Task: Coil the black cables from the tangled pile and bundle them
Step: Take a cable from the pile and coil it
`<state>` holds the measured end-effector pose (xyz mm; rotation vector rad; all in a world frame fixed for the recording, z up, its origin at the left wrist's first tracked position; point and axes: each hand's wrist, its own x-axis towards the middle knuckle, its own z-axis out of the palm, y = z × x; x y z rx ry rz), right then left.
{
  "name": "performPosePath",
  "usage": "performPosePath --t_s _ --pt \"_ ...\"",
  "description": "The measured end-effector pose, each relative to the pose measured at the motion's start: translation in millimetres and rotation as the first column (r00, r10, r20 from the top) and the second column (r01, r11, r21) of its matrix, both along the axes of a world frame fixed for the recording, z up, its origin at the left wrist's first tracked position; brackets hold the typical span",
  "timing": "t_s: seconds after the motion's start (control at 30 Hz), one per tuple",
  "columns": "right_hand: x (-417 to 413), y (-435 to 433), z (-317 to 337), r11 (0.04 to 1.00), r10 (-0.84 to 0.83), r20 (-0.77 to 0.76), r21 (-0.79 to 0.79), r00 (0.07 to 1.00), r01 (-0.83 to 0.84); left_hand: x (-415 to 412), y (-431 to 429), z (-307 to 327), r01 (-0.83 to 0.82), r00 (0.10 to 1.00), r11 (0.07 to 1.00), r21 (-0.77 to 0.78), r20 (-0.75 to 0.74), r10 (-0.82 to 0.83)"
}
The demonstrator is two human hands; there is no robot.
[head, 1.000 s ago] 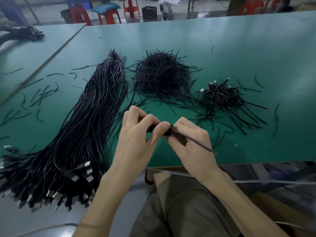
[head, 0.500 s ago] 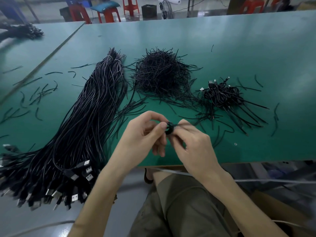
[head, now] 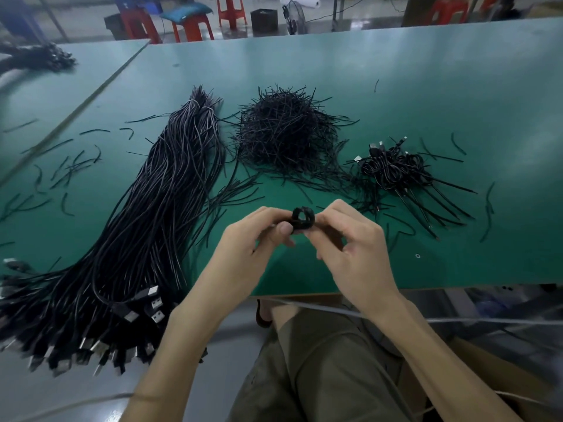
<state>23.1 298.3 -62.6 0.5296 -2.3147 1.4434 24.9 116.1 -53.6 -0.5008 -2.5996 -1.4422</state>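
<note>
- Just above the green table's (head: 411,71) near edge, the left hand (head: 253,239) and right hand (head: 350,248) pinch one small coiled black cable (head: 302,219) from either side.
- The coil sits between the fingertips, clear of the table.
- Straight USB cables (head: 146,239) lie to the left and finished coils (head: 393,169) to the right.

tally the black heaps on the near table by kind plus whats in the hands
Long cable bundle: 1
Heap of short ties: 1
Pile of coiled cables: 1
Coil held by left hand and right hand: 1
Total: 4
</note>
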Motion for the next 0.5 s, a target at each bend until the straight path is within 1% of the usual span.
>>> performPosePath --t_s 0.07,0.13,0.2,0.23,0.27,0.3,0.33,0.4,0.5 --pt "-1.6 1.4 -1.8 0.999 -0.017 -0.024 0.03 1.0 0.018 1.6 5.3 -2.8 -0.034 0.999 0.999 0.012 0.005 0.034" --pt "-2.1 2.5 -3.4 0.994 -0.037 -0.081 0.104 0.996 0.045 3.9 13.6 -4.8 -0.083 0.996 0.996 0.025 0.039 0.081" --pt "-1.7 2.8 -6.5 0.954 -0.065 -0.232 0.272 0.971 0.129 4.3 21.9 -4.5 -0.162 0.975 0.979 0.124 0.174 0.139" --pt "-1.7 2.8 -8.8 0.909 -0.062 -0.334 0.369 0.94 0.191 3.5 24.4 -3.4 -0.198 0.953 0.961 0.194 0.267 0.143" --pt "-1.6 3.2 -11.6 0.867 -0.048 -0.42 0.433 0.906 0.247 2.5 25.2 -1.9 -0.227 0.929 0.94 0.255 0.345 0.131" --pt "-1.3 4.2 -14.2 0.843 -0.039 -0.471 0.458 0.881 0.282 1.7 24.3 -0.6 -0.244 0.912 0.923 0.297 0.394 0.114" --pt "-1.2 5.6 -15.6 0.84 -0.042 -0.492 0.454 0.87 0.297 0.7 22.7 0.3 -0.251 0.905 0.911 0.328 0.414 0.1" --pt "-0.9 9.0 -16.6 0.86 -0.057 -0.482 0.422 0.874 0.289 -0.4 19.9 0.1 -0.238 0.917 0.905 0.352 0.389 0.09" --pt "-0.5 12.9 -16.1 0.877 -0.105 -0.403 0.393 0.909 0.275 -4.6 17.0 -5.2 -0.229 0.946 0.938 0.259 0.286 0.152"
